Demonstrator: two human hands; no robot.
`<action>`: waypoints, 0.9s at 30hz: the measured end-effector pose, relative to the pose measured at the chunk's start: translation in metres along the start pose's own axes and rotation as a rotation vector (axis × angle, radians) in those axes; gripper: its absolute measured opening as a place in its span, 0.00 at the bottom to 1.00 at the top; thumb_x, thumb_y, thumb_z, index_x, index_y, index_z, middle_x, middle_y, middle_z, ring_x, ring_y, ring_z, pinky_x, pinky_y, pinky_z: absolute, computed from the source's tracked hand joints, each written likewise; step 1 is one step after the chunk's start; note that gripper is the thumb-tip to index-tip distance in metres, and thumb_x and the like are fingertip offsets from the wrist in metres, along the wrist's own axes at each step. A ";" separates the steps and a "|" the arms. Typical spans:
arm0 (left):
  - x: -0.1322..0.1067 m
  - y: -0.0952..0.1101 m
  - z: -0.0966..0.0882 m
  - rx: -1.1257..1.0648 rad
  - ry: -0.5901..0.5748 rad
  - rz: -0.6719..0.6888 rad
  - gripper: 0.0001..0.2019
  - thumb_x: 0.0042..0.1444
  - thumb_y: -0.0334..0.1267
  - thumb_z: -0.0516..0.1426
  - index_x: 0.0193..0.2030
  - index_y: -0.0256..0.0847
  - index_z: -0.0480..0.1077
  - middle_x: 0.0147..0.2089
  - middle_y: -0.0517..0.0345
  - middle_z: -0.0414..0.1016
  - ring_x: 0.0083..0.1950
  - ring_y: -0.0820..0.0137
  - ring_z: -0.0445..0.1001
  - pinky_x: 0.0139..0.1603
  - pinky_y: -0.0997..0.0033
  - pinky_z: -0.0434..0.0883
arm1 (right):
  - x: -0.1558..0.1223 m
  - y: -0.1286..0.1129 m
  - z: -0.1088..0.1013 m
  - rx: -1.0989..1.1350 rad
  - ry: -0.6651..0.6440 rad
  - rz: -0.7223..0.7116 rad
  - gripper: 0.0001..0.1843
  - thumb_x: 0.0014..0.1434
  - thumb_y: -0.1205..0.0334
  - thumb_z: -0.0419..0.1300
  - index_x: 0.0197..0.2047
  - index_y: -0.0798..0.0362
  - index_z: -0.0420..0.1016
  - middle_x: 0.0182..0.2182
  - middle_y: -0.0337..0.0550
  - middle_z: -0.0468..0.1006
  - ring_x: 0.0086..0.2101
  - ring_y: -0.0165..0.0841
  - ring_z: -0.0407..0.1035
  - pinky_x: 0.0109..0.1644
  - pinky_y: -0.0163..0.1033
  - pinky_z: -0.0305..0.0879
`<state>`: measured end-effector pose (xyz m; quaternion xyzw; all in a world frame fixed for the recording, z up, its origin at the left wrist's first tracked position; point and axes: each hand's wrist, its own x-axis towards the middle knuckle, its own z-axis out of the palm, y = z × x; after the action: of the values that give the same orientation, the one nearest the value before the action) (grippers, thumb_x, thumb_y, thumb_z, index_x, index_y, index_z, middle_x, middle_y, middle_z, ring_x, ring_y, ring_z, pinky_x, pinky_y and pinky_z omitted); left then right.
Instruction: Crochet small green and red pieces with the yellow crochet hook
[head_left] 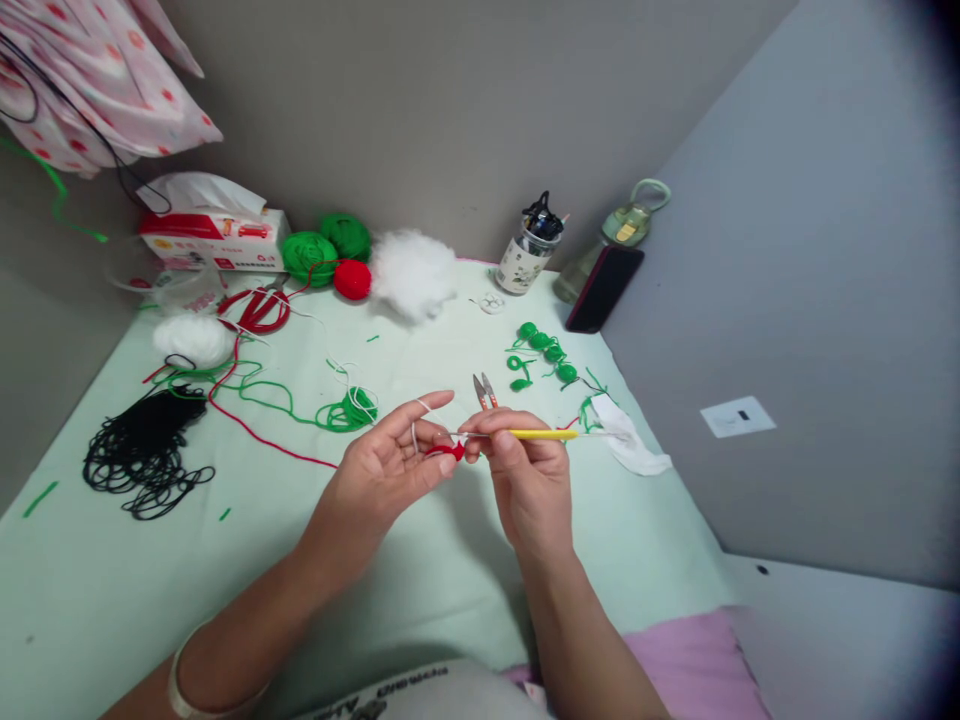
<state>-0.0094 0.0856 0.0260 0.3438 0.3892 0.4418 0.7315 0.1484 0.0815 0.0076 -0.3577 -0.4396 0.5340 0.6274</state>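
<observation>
My left hand [390, 455] pinches a small red crochet piece [450, 451] between thumb and fingers, with white yarn [417, 420] looped over its raised index finger. My right hand [525, 470] grips a yellow-handled crochet hook [544, 434], its metal tip pointing left into the red piece. Both hands hover above the pale green sheet [420, 560]. Small scissors [484, 389] lie just beyond the hands. A red yarn strand [262, 435] trails left from the work.
Green crochet discs [541, 352], a white cloth [630, 440], tangled black yarn [146, 450], loose green yarn [345, 410], white stuffing [412, 272], green and red yarn balls [330, 250], a tissue box [214, 238], a jar [529, 255], a bottle [622, 230] and a dark phone [604, 290] surround the hands.
</observation>
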 end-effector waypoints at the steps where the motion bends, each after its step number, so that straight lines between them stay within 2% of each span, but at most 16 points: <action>1: 0.000 0.000 0.000 0.000 0.000 0.001 0.23 0.56 0.36 0.67 0.59 0.50 0.74 0.38 0.63 0.76 0.43 0.73 0.75 0.49 0.73 0.71 | 0.000 -0.001 0.000 0.027 0.011 0.017 0.06 0.65 0.59 0.63 0.39 0.48 0.83 0.35 0.40 0.81 0.32 0.28 0.73 0.39 0.35 0.71; 5: -0.001 0.000 -0.002 0.010 0.000 0.005 0.19 0.58 0.36 0.66 0.56 0.51 0.76 0.37 0.65 0.74 0.38 0.76 0.72 0.45 0.76 0.70 | 0.002 -0.003 0.002 0.118 0.013 0.060 0.09 0.67 0.57 0.60 0.38 0.49 0.81 0.32 0.39 0.81 0.30 0.27 0.73 0.36 0.35 0.71; 8: -0.001 0.000 -0.004 0.023 -0.005 0.006 0.18 0.58 0.36 0.65 0.56 0.51 0.76 0.37 0.65 0.74 0.38 0.76 0.72 0.44 0.76 0.70 | 0.002 -0.004 0.001 0.101 -0.005 0.035 0.11 0.69 0.57 0.58 0.38 0.50 0.79 0.33 0.40 0.81 0.30 0.28 0.73 0.37 0.35 0.71; 20: -0.001 0.002 -0.004 0.109 0.034 0.038 0.19 0.57 0.38 0.66 0.56 0.49 0.76 0.37 0.63 0.73 0.40 0.73 0.72 0.48 0.72 0.71 | -0.008 -0.013 0.003 -0.338 -0.034 -0.284 0.11 0.70 0.65 0.54 0.42 0.47 0.79 0.37 0.43 0.81 0.36 0.35 0.75 0.39 0.43 0.71; 27: -0.001 0.004 -0.003 0.162 0.062 0.073 0.22 0.54 0.38 0.67 0.56 0.46 0.76 0.36 0.61 0.74 0.42 0.69 0.75 0.48 0.69 0.72 | -0.013 -0.010 0.002 -0.504 -0.090 -0.414 0.13 0.68 0.68 0.56 0.47 0.44 0.79 0.39 0.43 0.83 0.40 0.37 0.76 0.44 0.46 0.72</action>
<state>-0.0138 0.0869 0.0285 0.4019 0.4334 0.4457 0.6723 0.1492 0.0668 0.0158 -0.3807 -0.6488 0.2846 0.5942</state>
